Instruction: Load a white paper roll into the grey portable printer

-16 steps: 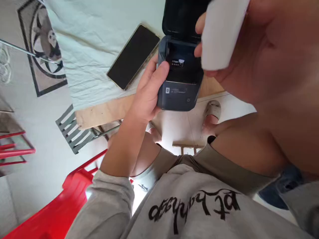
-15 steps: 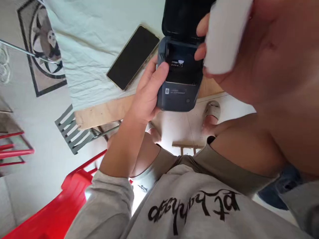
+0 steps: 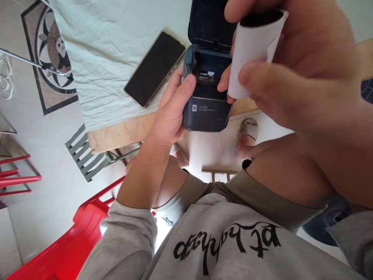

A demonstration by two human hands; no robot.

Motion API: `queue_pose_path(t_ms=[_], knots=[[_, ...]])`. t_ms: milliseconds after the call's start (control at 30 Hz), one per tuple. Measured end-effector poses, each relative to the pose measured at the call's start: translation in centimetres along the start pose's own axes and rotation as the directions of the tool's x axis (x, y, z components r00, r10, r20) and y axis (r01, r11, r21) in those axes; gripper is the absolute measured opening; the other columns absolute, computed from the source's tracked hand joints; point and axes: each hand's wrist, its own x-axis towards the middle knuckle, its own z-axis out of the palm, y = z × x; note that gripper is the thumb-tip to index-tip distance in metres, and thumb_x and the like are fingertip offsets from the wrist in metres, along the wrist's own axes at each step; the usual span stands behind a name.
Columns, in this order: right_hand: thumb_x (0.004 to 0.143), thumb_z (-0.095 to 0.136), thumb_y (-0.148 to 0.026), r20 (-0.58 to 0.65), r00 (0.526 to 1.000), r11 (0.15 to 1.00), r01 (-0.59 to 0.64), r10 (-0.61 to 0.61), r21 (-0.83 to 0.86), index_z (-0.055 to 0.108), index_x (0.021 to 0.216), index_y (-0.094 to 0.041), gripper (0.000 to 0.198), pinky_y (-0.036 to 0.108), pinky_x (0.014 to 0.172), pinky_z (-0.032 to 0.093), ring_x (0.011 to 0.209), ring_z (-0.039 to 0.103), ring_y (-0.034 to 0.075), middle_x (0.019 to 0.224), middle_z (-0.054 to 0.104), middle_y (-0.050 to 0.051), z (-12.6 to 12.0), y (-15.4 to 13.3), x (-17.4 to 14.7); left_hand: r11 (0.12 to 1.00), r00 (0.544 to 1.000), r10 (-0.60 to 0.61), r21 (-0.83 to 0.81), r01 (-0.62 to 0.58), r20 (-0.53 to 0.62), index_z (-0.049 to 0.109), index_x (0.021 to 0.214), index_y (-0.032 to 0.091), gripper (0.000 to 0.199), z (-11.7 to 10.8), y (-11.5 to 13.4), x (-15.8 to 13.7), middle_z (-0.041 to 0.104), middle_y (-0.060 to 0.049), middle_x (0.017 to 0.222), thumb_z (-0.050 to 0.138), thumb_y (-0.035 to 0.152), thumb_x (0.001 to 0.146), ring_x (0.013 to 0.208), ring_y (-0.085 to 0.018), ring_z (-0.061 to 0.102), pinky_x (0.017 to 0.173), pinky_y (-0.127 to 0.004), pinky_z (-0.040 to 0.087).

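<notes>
Head view: A person's left hand (image 3: pixel 174 104) grips a dark blue, box-shaped plastic device (image 3: pixel 205 119), lid (image 3: pixel 208 27) raised, at the edge of a wooden bench (image 3: pixel 125 131) draped in pale green cloth (image 3: pixel 106 74). The right hand (image 3: pixel 300 74) grasps a white, tube-shaped roll (image 3: pixel 246 50), apparently paper, beside the open compartment (image 3: pixel 208 88). A black, rectangular phone (image 3: pixel 155 69) lies on the cloth near the left hand.

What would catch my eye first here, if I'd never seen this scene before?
Probably the white roll in the right hand, held up close at the upper right, beside a dark device with its lid open in the left hand. Next comes the bright red chair at the lower left, then the panda design on the floor at the upper left.
</notes>
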Motion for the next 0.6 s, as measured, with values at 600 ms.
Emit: queue_pose_path(t_ms=[600], knots=[[0.081,0.016,-0.052,-0.133,0.989,0.691,-0.139,0.063,-0.709,0.051,0.098,-0.029,0.045,0.022,0.097,0.040,0.108,0.042,-0.005,0.111,0.044,-0.014,0.5,2.9,0.6,0.997,0.998,0.052,0.049,-0.054,0.045,0.051,0.098,0.025,0.024,0.0,-0.2,-0.2,0.057,0.002,0.083,0.053,0.034,0.076,0.066,-0.004,0.053,0.063,-0.018,0.042]])
